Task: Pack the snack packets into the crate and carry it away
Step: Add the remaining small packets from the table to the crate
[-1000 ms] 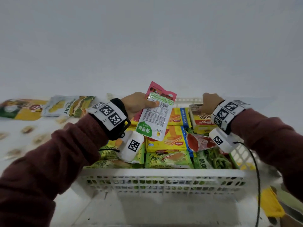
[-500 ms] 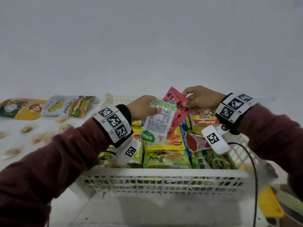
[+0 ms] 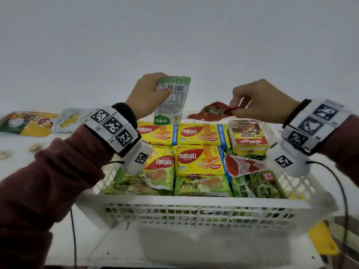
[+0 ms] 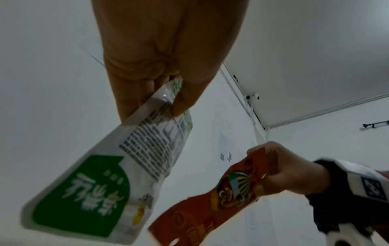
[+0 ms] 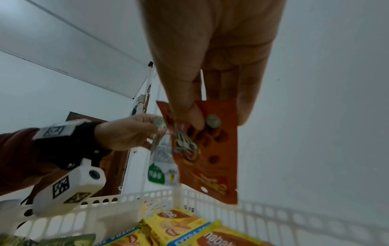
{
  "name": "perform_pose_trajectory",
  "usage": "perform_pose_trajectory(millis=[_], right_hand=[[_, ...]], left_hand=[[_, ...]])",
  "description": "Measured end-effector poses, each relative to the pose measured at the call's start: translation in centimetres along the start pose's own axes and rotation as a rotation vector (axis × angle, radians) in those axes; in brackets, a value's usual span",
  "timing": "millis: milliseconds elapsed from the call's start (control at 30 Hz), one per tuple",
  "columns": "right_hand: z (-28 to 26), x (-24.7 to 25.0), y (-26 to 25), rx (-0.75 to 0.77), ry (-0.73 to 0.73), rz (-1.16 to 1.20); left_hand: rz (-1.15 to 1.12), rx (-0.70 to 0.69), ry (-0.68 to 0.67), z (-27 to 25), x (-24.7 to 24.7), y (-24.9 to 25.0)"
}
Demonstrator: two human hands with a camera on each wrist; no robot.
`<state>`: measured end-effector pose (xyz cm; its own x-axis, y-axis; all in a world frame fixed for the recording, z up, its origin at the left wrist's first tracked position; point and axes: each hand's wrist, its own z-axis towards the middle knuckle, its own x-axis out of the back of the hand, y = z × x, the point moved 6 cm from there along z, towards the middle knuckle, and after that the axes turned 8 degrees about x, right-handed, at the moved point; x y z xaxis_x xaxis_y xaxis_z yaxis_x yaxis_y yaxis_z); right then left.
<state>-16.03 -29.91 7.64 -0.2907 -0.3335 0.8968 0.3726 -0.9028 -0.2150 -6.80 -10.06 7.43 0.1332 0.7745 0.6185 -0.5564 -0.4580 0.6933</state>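
A white lattice crate (image 3: 194, 210) stands in front of me, filled with yellow wafer packs (image 3: 198, 160), green cake packs (image 3: 202, 186) and a cereal box (image 3: 248, 138). My left hand (image 3: 147, 94) pinches the top of a white and green packet (image 3: 171, 101) that hangs upright over the crate's far side; in the left wrist view the white and green packet (image 4: 118, 174) hangs from thumb and fingers. My right hand (image 3: 258, 101) pinches a red packet (image 3: 211, 111) held out sideways over the far rim; the red packet (image 5: 208, 149) hangs below the fingers.
Two more snack packets (image 3: 29, 123) lie on the white table (image 3: 19, 171) at the far left, with small scattered pieces near them. A yellow object (image 3: 322, 239) sits low at the right of the crate. A plain white wall stands behind.
The right hand took the red packet from behind the white one and drew it away to the right. The left hand rose, keeping only the white and green packet.
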Motion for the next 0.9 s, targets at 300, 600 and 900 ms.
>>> perform_pose_trajectory(millis=[300, 600, 900], right_hand=[[6.4, -11.3, -7.5, 0.456, -0.17, -0.035], [6.9, -15.9, -7.2, 0.394, -0.745, -0.298], [-2.0, 0.6, 0.5, -0.17, -0.606, -0.391]], left_hand=[[-0.01, 0.008, 0.219, -1.2, 5.6, -1.2], [0.184, -0.157, 0.12, -2.0, 6.1, -0.3], [0.32, -0.471, -0.106, -2.6, -6.6, 9.2]])
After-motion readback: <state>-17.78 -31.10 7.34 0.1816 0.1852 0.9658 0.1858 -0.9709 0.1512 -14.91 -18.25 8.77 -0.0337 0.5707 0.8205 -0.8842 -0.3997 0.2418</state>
